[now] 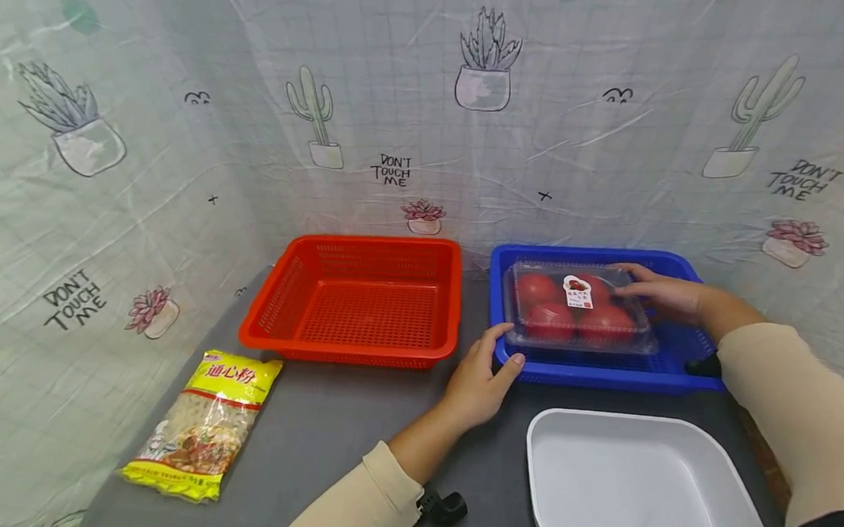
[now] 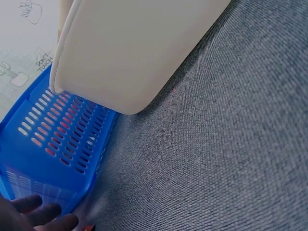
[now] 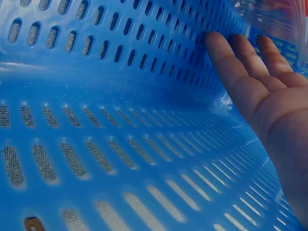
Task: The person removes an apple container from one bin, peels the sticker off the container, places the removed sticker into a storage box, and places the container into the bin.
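Observation:
A clear plastic box of tomatoes (image 1: 551,322) with a white label lies in the blue basket (image 1: 602,376). At the box's right end is my right hand (image 1: 667,299), fingers reaching over its far right corner. In the right wrist view those fingers (image 3: 250,72) extend fairly straight beside the perforated basket wall (image 3: 120,62). My left hand (image 1: 476,386) is at the basket's front left corner, index finger by the box's near left corner and thumb at the rim. The left wrist view shows its loosely bent fingers (image 2: 45,214) beside the basket; whether they touch the box is unclear.
A red basket (image 1: 360,348) stands left of the blue one. A yellow bag of pasta (image 1: 206,427) lies at the table's left. The white tray (image 1: 640,482) sits in front of the blue basket. Behind hangs a printed plastic sheet (image 1: 402,87).

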The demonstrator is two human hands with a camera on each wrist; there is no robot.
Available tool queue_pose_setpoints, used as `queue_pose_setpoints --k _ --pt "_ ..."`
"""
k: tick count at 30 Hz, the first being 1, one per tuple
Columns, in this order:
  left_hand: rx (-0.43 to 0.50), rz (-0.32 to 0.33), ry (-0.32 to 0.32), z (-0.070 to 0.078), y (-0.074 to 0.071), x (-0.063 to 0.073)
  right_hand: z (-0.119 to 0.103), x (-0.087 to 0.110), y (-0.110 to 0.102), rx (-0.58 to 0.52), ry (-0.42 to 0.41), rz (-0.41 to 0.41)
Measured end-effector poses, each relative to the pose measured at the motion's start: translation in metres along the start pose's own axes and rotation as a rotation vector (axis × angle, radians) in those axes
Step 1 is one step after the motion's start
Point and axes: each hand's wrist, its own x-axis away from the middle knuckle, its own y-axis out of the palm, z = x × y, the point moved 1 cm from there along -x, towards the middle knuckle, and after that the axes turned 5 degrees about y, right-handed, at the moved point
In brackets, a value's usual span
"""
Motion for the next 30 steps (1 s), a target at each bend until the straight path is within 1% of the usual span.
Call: queue_pose_setpoints --k 3,6,11,16,20,23,26,30 --pt "-0.002 -0.007 -0.001 -0.0001 0.0012 0.0001 0.0025 0.0003 0.0008 -0.018 0.008 -0.012" --pt "0.004 -0.011 -0.002 -0.0001 0.0020 0.0002 0.0041 -0.0003 0.0023 -0.043 -0.004 -0.036" --pt "0.005 -0.017 0.005 0.0001 0.0016 0.0000 0.0057 -0.0011 0.0028 -0.095 -0.049 -0.067" --pt "0.004 -0.023 0.002 -0.0002 0.0001 -0.0012 0.0060 0.0000 0.0020 -0.113 -0.090 -0.107" --pt "0.013 -0.031 -0.003 0.0000 -0.0008 -0.0020 0.0051 0.0043 0.0023 -0.177 -0.112 -0.146" --pt "0.016 -0.037 -0.004 -0.0005 -0.0012 -0.0020 0.0043 0.0067 0.0031 -0.236 -0.106 -0.169" --pt "0.018 -0.042 -0.001 -0.0013 -0.0014 -0.0020 0.0033 0.0077 0.0034 -0.256 -0.103 -0.156" --pt "0.011 -0.040 0.003 -0.0017 -0.0016 -0.0028 0.0025 0.0079 0.0018 -0.236 -0.131 -0.084"
